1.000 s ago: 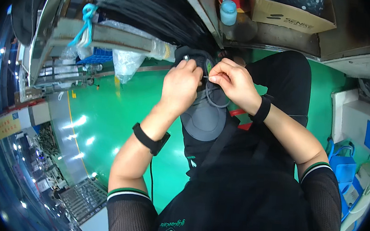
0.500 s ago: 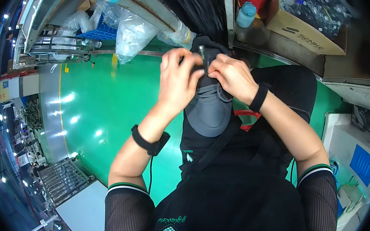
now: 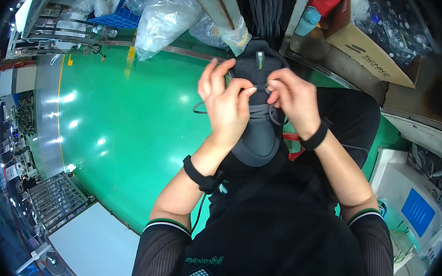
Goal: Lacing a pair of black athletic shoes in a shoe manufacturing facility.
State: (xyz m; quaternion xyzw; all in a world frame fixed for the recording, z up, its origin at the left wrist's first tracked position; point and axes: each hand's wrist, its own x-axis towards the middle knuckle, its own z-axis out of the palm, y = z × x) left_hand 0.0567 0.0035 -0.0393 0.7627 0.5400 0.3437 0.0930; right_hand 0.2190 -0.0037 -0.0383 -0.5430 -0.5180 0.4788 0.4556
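Note:
A dark grey sneaker (image 3: 255,147) rests on my lap with its toe toward me and its heel opening at the far end. Grey shoelace (image 3: 259,110) crosses the upper, and loose loops of it stick out on both sides. On the left edge of the tongue (image 3: 258,73), my left hand (image 3: 227,103) pinches the lace between thumb and forefinger, its other fingers raised. My right hand (image 3: 299,100) is closed in a pinch on the lace at the tongue's right edge. The fingertips hide most of what they grip.
A bundle of black laces (image 3: 263,10) hangs beyond the shoe, beside a rusty metal post (image 3: 212,0). Plastic bags (image 3: 166,17) and a blue crate (image 3: 117,17) are at far left. At far right are a cardboard box (image 3: 370,54) and a light-blue bottle (image 3: 308,20).
The view has shifted, and the shoe appears slightly farther right. My hands have drawn a little apart, uncovering the tongue with its small label. A lace loop now shows left of my left hand.

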